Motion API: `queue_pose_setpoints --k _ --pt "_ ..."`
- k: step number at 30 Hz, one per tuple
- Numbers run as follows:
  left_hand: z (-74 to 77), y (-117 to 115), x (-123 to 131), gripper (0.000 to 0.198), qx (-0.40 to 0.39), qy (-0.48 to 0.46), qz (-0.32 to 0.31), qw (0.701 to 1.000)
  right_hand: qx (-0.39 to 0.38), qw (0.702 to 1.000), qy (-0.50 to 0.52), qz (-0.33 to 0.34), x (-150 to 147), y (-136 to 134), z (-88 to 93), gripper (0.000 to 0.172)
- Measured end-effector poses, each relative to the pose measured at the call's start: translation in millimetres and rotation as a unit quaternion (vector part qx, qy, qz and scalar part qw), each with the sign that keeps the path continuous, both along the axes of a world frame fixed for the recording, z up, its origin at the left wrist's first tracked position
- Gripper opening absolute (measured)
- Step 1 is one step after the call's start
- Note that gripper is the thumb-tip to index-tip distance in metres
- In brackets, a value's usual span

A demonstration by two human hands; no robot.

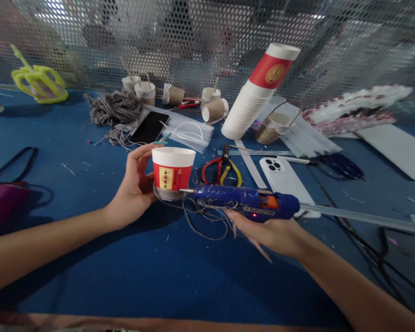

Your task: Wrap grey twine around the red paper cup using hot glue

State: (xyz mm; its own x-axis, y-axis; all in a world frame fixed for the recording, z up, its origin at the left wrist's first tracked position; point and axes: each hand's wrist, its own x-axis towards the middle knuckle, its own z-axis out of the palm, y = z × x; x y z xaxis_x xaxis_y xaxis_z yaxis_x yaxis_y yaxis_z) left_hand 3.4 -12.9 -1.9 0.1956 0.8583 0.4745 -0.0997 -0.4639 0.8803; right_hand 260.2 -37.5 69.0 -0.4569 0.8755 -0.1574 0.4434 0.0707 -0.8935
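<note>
Fingers (143,151) and thumb of the left hand (129,196) curl against a red-and-white paper cup (180,171); the right hand (273,230) grips a blue hot-glue gun (242,198), its nozzle (188,190) at the gray cord (169,195) wrapping the cup's base.

Left side now, and the red-and-white paper cup (174,173) swallows some fingertips of the left hand (133,193), its own far wall out of sight! Across to the right hand (269,233), covering the grip of the blue plastic glue gun (224,198), whose body blocks part of the white smartphone (283,175). The long translucent glue stick (363,217) runs clean off the right edge; a purple boxy object (5,203) gets chopped at the left! Behind the grey perforated screen (207,41), all blur, perhaps people.
</note>
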Motion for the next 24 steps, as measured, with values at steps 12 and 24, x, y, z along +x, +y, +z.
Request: queue_pose_setpoints --k 12,24 --pt "-3.7 3.0 0.5 0.086 0.006 -0.052 -0.024 0.998 0.033 0.999 -0.007 0.011 0.9 0.9 1.1 0.023" --pt "-5.9 3.7 -0.6 0.085 -0.005 -0.068 -0.039 0.997 0.031 0.999 -0.017 0.006 4.5 0.3 -1.6 0.031"
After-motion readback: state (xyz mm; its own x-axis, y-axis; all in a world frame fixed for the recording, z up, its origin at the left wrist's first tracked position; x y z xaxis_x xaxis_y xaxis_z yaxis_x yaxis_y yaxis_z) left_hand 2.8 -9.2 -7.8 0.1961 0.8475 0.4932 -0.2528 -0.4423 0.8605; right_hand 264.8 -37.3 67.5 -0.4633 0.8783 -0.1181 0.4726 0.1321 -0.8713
